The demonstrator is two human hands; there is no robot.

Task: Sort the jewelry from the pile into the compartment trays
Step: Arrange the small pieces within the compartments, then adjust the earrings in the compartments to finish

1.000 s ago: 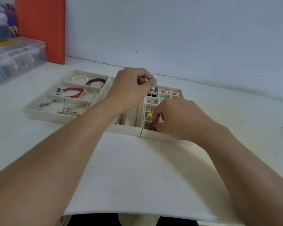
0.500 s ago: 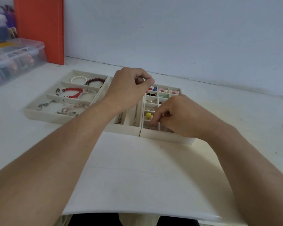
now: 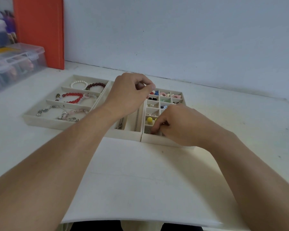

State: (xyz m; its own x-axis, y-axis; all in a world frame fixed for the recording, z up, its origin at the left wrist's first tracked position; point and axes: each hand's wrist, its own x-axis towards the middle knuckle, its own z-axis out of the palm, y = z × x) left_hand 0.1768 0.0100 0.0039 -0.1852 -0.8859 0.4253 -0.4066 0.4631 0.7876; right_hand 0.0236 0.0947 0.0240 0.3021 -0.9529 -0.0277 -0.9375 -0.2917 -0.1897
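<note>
My right hand (image 3: 177, 125) has its grip curled down into the near-left cell of the small-cell tray (image 3: 157, 140), fingertips pinching something too small to name. My left hand (image 3: 130, 95) hovers pinched above, contents unseen. No pile is visible. A clumsy lift could flick the yellow bead (image 3: 149, 119) into the next cell.

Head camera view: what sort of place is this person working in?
Probably a home or hobby craft desk: a plain white table against a bare wall, cream compartment trays holding bracelets and small trinkets, and clear plastic storage boxes stacked at the left.
</note>
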